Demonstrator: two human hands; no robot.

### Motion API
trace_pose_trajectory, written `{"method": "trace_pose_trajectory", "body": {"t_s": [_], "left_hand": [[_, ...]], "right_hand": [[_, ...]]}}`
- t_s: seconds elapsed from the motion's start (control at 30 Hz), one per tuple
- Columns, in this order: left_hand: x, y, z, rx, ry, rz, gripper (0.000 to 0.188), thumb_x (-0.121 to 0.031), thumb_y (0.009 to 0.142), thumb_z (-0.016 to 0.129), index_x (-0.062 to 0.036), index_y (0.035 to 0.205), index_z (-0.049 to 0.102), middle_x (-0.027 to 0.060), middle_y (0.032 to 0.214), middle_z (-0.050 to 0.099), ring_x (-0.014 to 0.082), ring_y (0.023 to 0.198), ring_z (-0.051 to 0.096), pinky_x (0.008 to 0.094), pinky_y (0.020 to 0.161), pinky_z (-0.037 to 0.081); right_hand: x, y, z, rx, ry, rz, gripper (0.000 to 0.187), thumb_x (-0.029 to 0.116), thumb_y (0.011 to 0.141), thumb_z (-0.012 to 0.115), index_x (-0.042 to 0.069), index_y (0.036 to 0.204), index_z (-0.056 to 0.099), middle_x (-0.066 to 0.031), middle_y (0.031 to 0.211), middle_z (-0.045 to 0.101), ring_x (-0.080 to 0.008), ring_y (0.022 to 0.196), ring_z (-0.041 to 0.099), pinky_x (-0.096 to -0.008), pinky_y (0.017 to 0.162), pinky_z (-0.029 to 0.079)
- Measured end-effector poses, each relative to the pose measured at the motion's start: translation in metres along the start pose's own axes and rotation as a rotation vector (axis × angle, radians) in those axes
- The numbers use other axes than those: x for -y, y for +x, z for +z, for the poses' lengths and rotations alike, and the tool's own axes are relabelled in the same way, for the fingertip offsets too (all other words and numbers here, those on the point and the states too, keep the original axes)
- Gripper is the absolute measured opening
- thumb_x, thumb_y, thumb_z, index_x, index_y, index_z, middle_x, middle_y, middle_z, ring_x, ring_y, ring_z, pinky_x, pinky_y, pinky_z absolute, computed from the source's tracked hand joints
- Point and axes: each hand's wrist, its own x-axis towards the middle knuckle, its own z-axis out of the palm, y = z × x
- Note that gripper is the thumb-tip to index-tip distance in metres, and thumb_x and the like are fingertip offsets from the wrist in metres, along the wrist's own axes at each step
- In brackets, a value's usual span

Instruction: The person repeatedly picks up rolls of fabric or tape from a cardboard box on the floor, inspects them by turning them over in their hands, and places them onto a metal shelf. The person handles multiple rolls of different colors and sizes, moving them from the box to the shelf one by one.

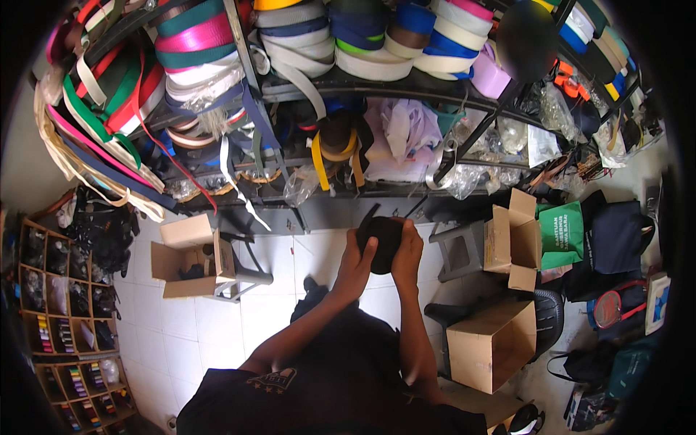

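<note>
Both of my hands grip a black roll, which looks like wound webbing tape, above the floor in front of the shelves. My left hand is closed on its left side, with the thumb along the near face. On the opposite side, my right hand wraps round the roll, its fingers partly hidden behind. A short loose end sticks up from the roll's top left. A thin dark strip shows above my right hand; whether it belongs to the roll, I cannot tell.
Metal shelves ahead carry many coloured webbing rolls. An open carton sits on a stool to the left, another carton to the right. Nearer stands a larger carton on a black chair. A thread rack lines the left wall.
</note>
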Motion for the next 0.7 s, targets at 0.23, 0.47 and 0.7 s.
{"method": "trace_pose_trajectory", "body": {"t_s": [0.23, 0.47, 0.7], "left_hand": [[-0.022, 0.039, -0.033, 0.183, 0.131, -0.101, 0.055, -0.047, 0.101, 0.052, 0.0049, 0.119, 0.049, 0.0185, 0.09, 0.065, 0.0251, 0.085, 0.065, 0.0354, 0.078, 0.049], [-0.033, 0.066, -0.053, 0.221, 0.063, -0.094, 0.055, -0.048, 0.101, 0.052, 0.0052, 0.115, 0.052, 0.0185, 0.094, 0.064, 0.0229, 0.087, 0.063, 0.0346, 0.08, 0.048], [-0.042, 0.1, -0.065, 0.045, -0.248, -0.17, 0.057, -0.049, 0.102, 0.048, 0.0034, 0.122, 0.053, 0.0149, 0.109, 0.063, 0.0215, 0.102, 0.058, 0.0315, 0.091, 0.044]], "right_hand": [[0.043, 0.02, 0.001, 0.263, -0.23, -0.065, 0.041, 0.038, 0.108, 0.033, 0.008, 0.117, 0.06, -0.0118, 0.077, 0.055, -0.0186, 0.074, 0.052, -0.0328, 0.071, 0.041], [0.064, 0.036, 0.015, 0.35, -0.282, 0.014, 0.04, 0.04, 0.103, 0.046, 0.01, 0.128, 0.05, -0.0137, 0.088, 0.06, -0.0208, 0.078, 0.059, -0.0326, 0.072, 0.044], [0.071, 0.028, 0.05, 0.048, -0.354, -0.432, 0.099, 0.029, 0.066, 0.091, 0.001, 0.142, 0.036, -0.0188, 0.139, 0.039, -0.0359, 0.12, 0.052, -0.0433, 0.099, 0.046]]}}
